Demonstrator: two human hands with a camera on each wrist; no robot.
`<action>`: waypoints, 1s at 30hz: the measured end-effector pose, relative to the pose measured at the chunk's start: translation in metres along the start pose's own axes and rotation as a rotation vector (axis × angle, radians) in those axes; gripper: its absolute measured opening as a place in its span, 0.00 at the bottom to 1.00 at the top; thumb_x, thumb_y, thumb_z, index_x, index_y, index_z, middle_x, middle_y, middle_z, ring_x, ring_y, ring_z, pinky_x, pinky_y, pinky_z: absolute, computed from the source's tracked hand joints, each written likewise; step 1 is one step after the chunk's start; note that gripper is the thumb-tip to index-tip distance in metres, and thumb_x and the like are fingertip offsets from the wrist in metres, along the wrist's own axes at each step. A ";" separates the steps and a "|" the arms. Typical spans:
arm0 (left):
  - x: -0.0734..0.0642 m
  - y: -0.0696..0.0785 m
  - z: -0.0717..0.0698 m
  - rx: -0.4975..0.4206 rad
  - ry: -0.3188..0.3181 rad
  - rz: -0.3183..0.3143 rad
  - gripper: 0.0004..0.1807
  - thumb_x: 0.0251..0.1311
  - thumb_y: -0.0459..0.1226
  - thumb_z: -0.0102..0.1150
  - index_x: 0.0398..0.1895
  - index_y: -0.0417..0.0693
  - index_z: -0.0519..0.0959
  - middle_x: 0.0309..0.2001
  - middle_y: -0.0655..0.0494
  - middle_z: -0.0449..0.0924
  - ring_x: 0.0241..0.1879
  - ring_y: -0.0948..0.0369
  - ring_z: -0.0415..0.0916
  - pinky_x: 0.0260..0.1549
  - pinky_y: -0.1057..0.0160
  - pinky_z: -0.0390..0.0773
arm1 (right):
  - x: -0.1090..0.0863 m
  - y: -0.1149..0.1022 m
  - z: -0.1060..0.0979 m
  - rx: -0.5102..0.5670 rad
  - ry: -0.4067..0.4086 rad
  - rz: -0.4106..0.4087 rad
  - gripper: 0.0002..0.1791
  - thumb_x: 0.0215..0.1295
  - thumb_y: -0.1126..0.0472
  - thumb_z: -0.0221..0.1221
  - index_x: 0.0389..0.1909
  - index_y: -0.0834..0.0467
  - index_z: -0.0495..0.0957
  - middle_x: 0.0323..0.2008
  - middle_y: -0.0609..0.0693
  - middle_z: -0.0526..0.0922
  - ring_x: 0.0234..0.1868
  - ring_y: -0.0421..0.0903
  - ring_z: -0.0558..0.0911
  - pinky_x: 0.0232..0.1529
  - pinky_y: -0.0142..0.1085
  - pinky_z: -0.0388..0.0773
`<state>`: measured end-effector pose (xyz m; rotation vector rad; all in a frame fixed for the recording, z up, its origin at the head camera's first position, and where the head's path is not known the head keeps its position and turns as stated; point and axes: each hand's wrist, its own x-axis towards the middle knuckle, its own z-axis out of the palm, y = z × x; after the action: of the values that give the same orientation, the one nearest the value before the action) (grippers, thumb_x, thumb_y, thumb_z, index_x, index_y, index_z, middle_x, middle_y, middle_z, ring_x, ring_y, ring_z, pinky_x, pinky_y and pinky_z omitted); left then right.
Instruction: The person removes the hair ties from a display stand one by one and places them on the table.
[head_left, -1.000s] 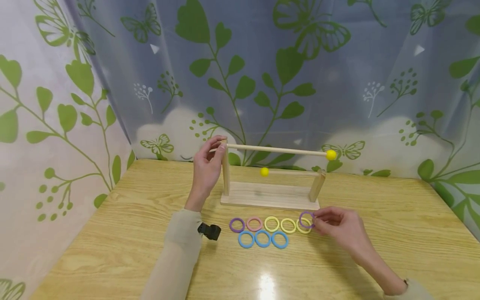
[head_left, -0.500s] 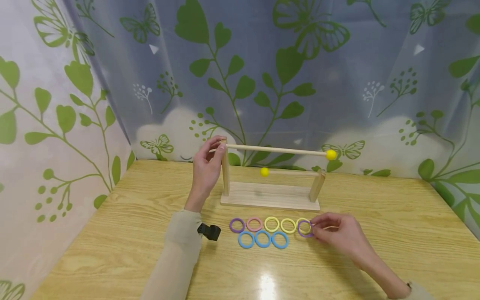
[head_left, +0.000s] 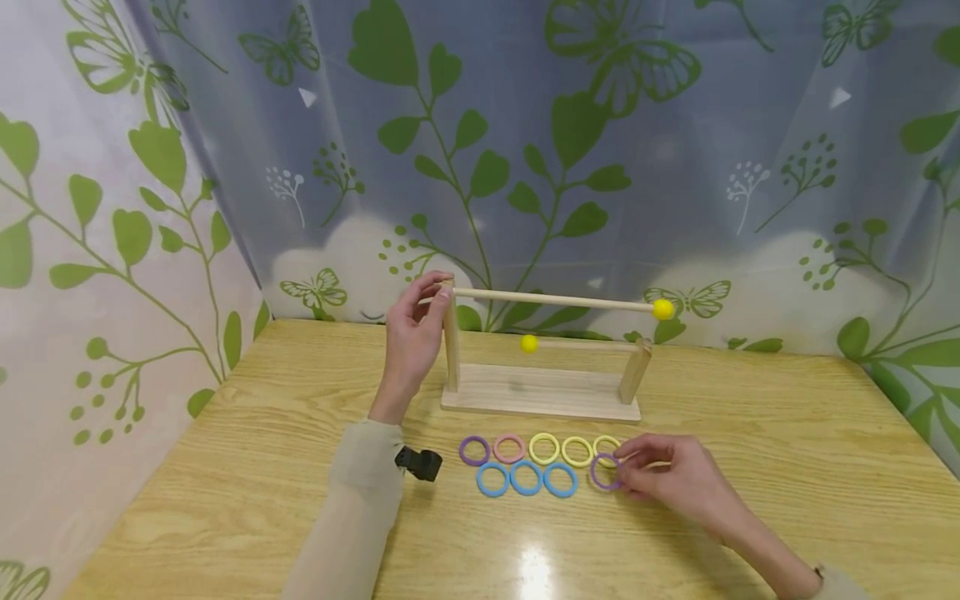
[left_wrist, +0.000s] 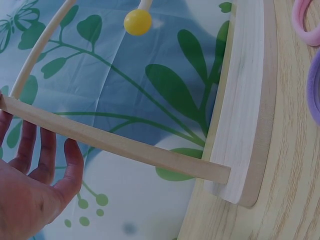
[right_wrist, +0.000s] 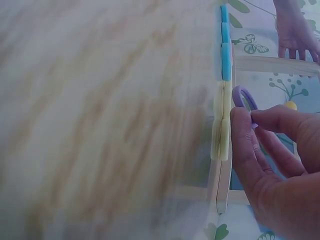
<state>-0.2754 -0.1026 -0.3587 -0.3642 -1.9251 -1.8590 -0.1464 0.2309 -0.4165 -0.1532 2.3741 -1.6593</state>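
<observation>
A wooden stand [head_left: 540, 392] has two uprights, each bearing a rod tipped with a yellow ball. My left hand [head_left: 415, 333] grips the top of its taller left post [left_wrist: 115, 140], thumb on one side and fingers on the other. Between thumb and fingertips of my right hand [head_left: 675, 475] is a purple ring [head_left: 604, 472], tilted in the right wrist view and held just in front of the rightmost yellow ring [head_left: 606, 439]. A second purple ring [head_left: 474, 451], a pink ring [head_left: 509, 448] and more yellow rings [head_left: 577, 452] lie in a row before the stand.
Three blue rings [head_left: 527, 477] form a nearer row on the wooden table [head_left: 262, 467]. Behind the table hangs a patterned curtain [head_left: 480, 208]. A black strap device [head_left: 420, 463] sits on the left wrist. The upper rod [head_left: 555, 300] reaches right to its yellow ball [head_left: 663, 309].
My right hand has brought the purple ring down and towards me, from over the rightmost yellow ring to its near side. My left hand has stayed on the post.
</observation>
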 end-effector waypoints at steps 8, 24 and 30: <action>0.000 0.000 0.000 0.003 0.000 -0.004 0.14 0.75 0.36 0.55 0.58 0.44 0.81 0.51 0.45 0.81 0.43 0.61 0.80 0.41 0.69 0.80 | 0.001 0.000 0.003 -0.013 -0.042 -0.023 0.16 0.64 0.67 0.66 0.49 0.73 0.81 0.38 0.61 0.86 0.37 0.45 0.89 0.38 0.38 0.88; -0.001 0.000 0.000 0.000 0.000 -0.015 0.14 0.75 0.37 0.55 0.58 0.45 0.81 0.50 0.47 0.81 0.43 0.60 0.80 0.41 0.68 0.79 | 0.001 0.000 0.007 0.012 -0.095 0.023 0.17 0.66 0.65 0.67 0.50 0.72 0.80 0.39 0.60 0.85 0.36 0.47 0.89 0.39 0.38 0.88; -0.001 0.000 0.000 -0.003 -0.002 -0.010 0.14 0.75 0.37 0.55 0.59 0.44 0.81 0.50 0.46 0.81 0.43 0.58 0.79 0.41 0.67 0.79 | 0.001 0.000 0.007 0.006 -0.099 0.032 0.16 0.66 0.65 0.67 0.49 0.71 0.81 0.39 0.60 0.84 0.37 0.47 0.89 0.39 0.38 0.88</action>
<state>-0.2747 -0.1023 -0.3586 -0.3581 -1.9297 -1.8685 -0.1456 0.2240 -0.4192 -0.1906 2.2869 -1.6061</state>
